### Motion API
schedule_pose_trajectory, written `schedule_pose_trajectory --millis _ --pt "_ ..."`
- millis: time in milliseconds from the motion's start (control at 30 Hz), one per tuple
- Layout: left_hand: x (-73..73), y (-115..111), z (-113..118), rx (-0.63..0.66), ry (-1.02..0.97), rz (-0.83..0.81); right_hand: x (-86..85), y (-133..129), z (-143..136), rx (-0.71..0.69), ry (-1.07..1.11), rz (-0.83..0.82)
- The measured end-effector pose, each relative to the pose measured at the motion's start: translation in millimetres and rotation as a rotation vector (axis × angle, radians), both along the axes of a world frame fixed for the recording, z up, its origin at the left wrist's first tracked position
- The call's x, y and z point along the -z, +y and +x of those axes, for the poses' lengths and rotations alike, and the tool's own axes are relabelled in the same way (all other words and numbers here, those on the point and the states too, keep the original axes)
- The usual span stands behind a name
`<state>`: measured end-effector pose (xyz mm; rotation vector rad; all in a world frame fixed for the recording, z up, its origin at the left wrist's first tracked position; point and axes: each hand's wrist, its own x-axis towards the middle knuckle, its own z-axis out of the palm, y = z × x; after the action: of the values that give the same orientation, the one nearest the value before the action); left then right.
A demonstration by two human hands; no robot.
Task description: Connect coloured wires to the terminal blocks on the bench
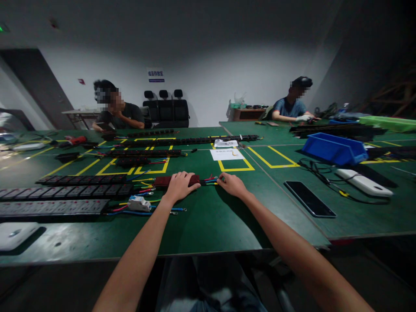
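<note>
A short dark red strip (161, 181) lies crosswise on the green table in front of me. My left hand (180, 186) is wrapped over its middle, fingers on top and thumb stretched along the near side. Several coloured wires (208, 182), red, blue and green-yellow, come out of the strip's right end. My right hand (232, 184) pinches at the tips of these wires; its fingertips partly hide the ends. To the left of the strip, long black socket strips (65, 190) lie side by side, their wires with ring terminals reaching close to it. A grey-white circuit breaker (139, 203) sits on those wires.
A black phone (309, 198) lies right of my right arm. Farther right are a white device (364, 182) with a black cable, and a blue bin (334, 148). Paper labels (226, 154) and more strips lie ahead. Two people (130, 115) sit across the table.
</note>
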<state>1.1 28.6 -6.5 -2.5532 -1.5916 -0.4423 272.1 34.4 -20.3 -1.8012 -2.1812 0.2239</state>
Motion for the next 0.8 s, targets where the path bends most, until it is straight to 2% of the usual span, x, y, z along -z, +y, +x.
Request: schedule_pose_trajectory --millis 800 --pt "-0.7 0.4 -0.5 0.010 0.003 -0.007 1.2 0.6 1.1 -0.010 0.007 0.011"
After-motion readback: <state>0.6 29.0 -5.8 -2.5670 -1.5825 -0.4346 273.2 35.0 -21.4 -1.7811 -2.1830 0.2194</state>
